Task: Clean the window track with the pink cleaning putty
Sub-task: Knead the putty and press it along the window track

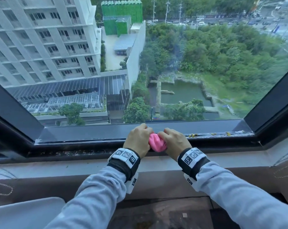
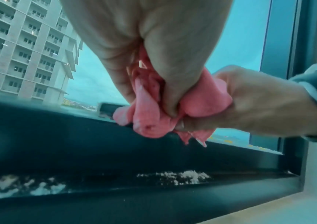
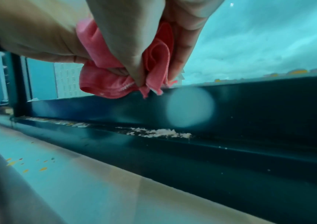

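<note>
We pinch the soft pink cleaning putty [image 1: 157, 143] between our left hand [image 1: 137, 140] and right hand [image 1: 174, 142] at centre frame; the dark metal window track [image 1: 90, 152], running left-right, lies just below, both hands equally near.

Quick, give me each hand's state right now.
Left hand: closed, gripping the pink putty, held above the window track.
Right hand: closed, gripping the same pink putty from the other side.
</note>
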